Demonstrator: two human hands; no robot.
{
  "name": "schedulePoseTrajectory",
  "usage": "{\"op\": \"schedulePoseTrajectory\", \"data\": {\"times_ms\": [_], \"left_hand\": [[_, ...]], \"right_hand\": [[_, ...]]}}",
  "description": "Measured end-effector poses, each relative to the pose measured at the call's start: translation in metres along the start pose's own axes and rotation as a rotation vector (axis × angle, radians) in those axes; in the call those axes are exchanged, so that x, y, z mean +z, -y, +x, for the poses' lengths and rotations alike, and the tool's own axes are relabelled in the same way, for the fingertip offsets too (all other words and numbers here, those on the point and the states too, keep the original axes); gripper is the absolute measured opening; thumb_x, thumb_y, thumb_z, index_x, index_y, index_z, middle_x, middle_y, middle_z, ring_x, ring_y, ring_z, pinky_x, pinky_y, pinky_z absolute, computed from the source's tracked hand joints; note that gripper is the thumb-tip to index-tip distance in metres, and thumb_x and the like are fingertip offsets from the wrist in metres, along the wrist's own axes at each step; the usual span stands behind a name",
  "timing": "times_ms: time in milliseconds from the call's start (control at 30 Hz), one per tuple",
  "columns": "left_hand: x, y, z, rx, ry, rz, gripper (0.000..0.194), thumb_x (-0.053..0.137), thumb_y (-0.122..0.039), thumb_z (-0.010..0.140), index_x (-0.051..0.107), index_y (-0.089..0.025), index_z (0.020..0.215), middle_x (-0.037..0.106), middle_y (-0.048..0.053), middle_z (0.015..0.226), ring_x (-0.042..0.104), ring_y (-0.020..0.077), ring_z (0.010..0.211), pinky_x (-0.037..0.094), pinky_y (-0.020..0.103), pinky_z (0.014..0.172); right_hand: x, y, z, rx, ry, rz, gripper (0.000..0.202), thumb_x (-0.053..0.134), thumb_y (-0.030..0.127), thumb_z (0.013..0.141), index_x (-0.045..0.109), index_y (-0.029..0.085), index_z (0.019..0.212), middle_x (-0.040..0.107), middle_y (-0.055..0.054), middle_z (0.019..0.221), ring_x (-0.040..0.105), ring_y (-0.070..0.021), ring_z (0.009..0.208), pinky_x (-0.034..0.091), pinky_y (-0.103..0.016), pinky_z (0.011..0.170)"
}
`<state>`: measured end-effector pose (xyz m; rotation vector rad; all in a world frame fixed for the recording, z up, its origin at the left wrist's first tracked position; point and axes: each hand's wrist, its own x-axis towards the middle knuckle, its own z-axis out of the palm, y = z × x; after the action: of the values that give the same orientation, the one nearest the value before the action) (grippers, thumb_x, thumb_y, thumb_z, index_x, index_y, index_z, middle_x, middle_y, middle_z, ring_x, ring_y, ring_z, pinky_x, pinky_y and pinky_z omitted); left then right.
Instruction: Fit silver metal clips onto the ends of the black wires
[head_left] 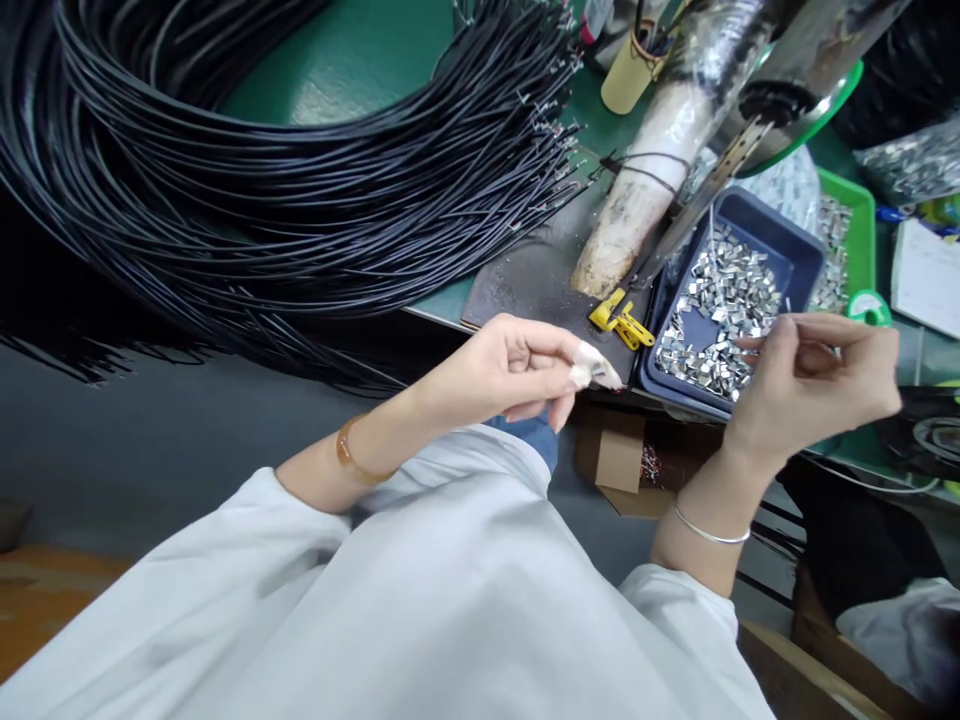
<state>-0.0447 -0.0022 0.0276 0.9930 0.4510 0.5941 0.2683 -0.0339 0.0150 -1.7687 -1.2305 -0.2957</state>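
Observation:
My left hand [517,372], with white wrapping on the thumb and forefinger tips, is closed in a pinch. A small silvery metal piece [599,375] shows at those fingertips, though its exact shape is unclear. Over the right side of a dark blue tray [796,250], my right hand [821,375] has its fingers curled together; whatever they may hold is hidden. Inside the tray lie many small shiny metal clips [724,300]. Between the hands, on the bench edge, are a yellow clamp-like piece [622,320] and the lower end of a tape-wrapped post [611,245].
A large coil of black cables [315,210] covers the green bench's left part. Behind the blue tray stands a green tray [862,215] with more metal pieces. A yellow cup [628,78] holds tools. Under the bench sits an open cardboard box [621,455].

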Motion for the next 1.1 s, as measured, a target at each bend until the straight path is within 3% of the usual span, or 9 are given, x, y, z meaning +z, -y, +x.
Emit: {"op": "schedulePoseTrajectory", "data": {"times_ms": [133, 300, 367, 500, 567, 700, 800, 933, 1100], "left_hand": [[0.000, 0.024, 0.009, 0.046, -0.129, -0.159, 0.023, 0.077, -0.034, 0.080, 0.070, -0.013, 0.087, 0.065, 0.001, 0.054, 0.033, 0.0017, 0.034, 0.018, 0.019, 0.033], [0.001, 0.039, 0.022, 0.058, -0.190, -0.154, 0.023, 0.076, -0.034, 0.080, 0.069, -0.013, 0.086, 0.065, 0.001, 0.054, 0.034, 0.0019, 0.034, 0.017, 0.019, 0.034], [0.000, 0.041, 0.025, 0.052, -0.265, -0.143, 0.023, 0.076, -0.034, 0.079, 0.068, -0.014, 0.086, 0.064, 0.000, 0.054, 0.033, 0.0020, 0.033, 0.017, 0.019, 0.035], [0.000, 0.041, 0.028, 0.054, -0.392, -0.130, 0.016, 0.071, -0.028, 0.076, 0.062, -0.016, 0.079, 0.061, -0.003, 0.049, 0.033, 0.0022, 0.032, 0.018, 0.018, 0.035], [0.003, 0.038, 0.028, 0.055, -0.430, -0.081, 0.014, 0.070, -0.023, 0.074, 0.058, -0.017, 0.074, 0.059, -0.004, 0.047, 0.033, 0.0020, 0.032, 0.020, 0.016, 0.035], [0.010, 0.031, 0.029, 0.079, -0.469, 0.111, 0.013, 0.074, -0.017, 0.072, 0.062, -0.014, 0.072, 0.060, -0.003, 0.053, 0.047, 0.0035, 0.042, 0.035, 0.014, 0.041], [0.012, 0.028, 0.030, 0.135, -0.427, 0.169, 0.012, 0.075, -0.021, 0.075, 0.065, -0.013, 0.076, 0.063, -0.002, 0.061, 0.057, 0.0065, 0.054, 0.048, 0.016, 0.054], [0.010, 0.030, 0.033, 0.160, -0.410, 0.170, 0.011, 0.075, -0.020, 0.075, 0.068, -0.013, 0.078, 0.061, -0.003, 0.061, 0.053, 0.0050, 0.053, 0.044, 0.015, 0.052], [0.010, 0.033, 0.036, 0.140, -0.393, 0.137, 0.012, 0.078, -0.018, 0.070, 0.073, -0.012, 0.080, 0.070, 0.001, 0.070, 0.059, 0.0076, 0.061, 0.050, 0.017, 0.059]], "right_hand": [[-0.006, 0.041, -0.017, 0.034, -0.029, 0.264, 0.014, 0.076, 0.022, 0.076, 0.063, 0.017, 0.077, 0.072, 0.002, 0.072, 0.074, -0.0149, 0.061, 0.055, -0.022, 0.050], [-0.002, 0.083, -0.039, 0.140, 0.208, 0.666, 0.016, 0.072, 0.014, 0.078, 0.057, 0.017, 0.074, 0.076, -0.003, 0.078, 0.073, -0.0145, 0.063, 0.060, -0.023, 0.050], [0.003, 0.090, -0.049, 0.117, 0.191, 0.650, 0.017, 0.074, 0.013, 0.079, 0.058, 0.017, 0.074, 0.075, -0.001, 0.077, 0.072, -0.0137, 0.062, 0.063, -0.027, 0.056], [0.016, 0.092, -0.069, -0.160, 0.000, 0.336, 0.013, 0.077, 0.011, 0.079, 0.068, 0.021, 0.082, 0.074, 0.003, 0.085, 0.074, -0.0147, 0.077, 0.064, -0.031, 0.066], [0.021, 0.091, -0.076, -0.260, -0.029, 0.285, 0.017, 0.077, 0.012, 0.079, 0.070, 0.024, 0.088, 0.075, 0.003, 0.093, 0.074, -0.0159, 0.086, 0.065, -0.034, 0.074], [0.024, 0.094, -0.084, -0.055, 0.142, 0.487, 0.009, 0.069, 0.016, 0.089, 0.068, 0.023, 0.094, 0.075, -0.001, 0.098, 0.076, -0.0172, 0.089, 0.067, -0.035, 0.075], [0.025, 0.097, -0.086, 0.061, 0.225, 0.595, 0.008, 0.068, 0.013, 0.088, 0.068, 0.021, 0.090, 0.075, -0.002, 0.095, 0.076, -0.0157, 0.086, 0.066, -0.030, 0.072], [0.026, 0.096, -0.090, 0.027, 0.235, 0.631, 0.015, 0.068, 0.008, 0.086, 0.069, 0.022, 0.092, 0.077, -0.001, 0.095, 0.076, -0.0153, 0.086, 0.065, -0.029, 0.073], [0.026, 0.093, -0.095, -0.041, 0.286, 0.629, 0.019, 0.068, 0.007, 0.085, 0.069, 0.023, 0.094, 0.077, 0.000, 0.094, 0.075, -0.0147, 0.086, 0.065, -0.029, 0.075]]}}
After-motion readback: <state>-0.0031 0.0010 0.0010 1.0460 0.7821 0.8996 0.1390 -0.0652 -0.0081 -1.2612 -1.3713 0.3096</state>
